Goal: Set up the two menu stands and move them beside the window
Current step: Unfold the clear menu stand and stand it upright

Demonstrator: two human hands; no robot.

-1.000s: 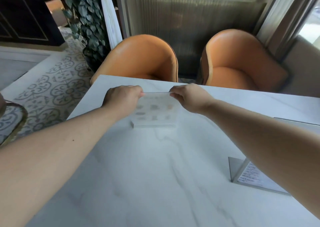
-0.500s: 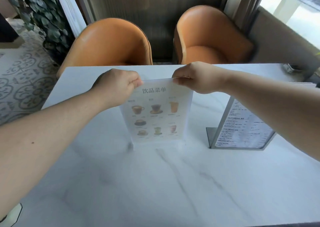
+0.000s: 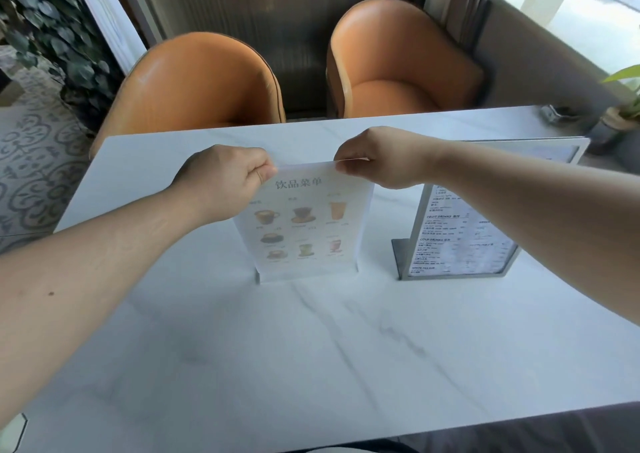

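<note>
A clear acrylic menu stand (image 3: 304,226) with pictures of drinks stands upright in the middle of the white marble table (image 3: 311,348). My left hand (image 3: 225,179) pinches its top left corner and my right hand (image 3: 381,156) pinches its top right corner. To its right a grey metal-framed menu stand (image 3: 460,241) with printed text stands upright on its base, partly hidden by my right forearm. The window (image 3: 571,13) is at the far right.
Two orange chairs (image 3: 194,85) (image 3: 401,61) face the table's far edge. A small potted plant (image 3: 620,117) sits at the far right by the window. A leafy plant (image 3: 45,30) and patterned floor lie to the left.
The acrylic stand went from tilted nearly flat to upright under both hands. The view shifted right, bringing the grey stand and window into sight.
</note>
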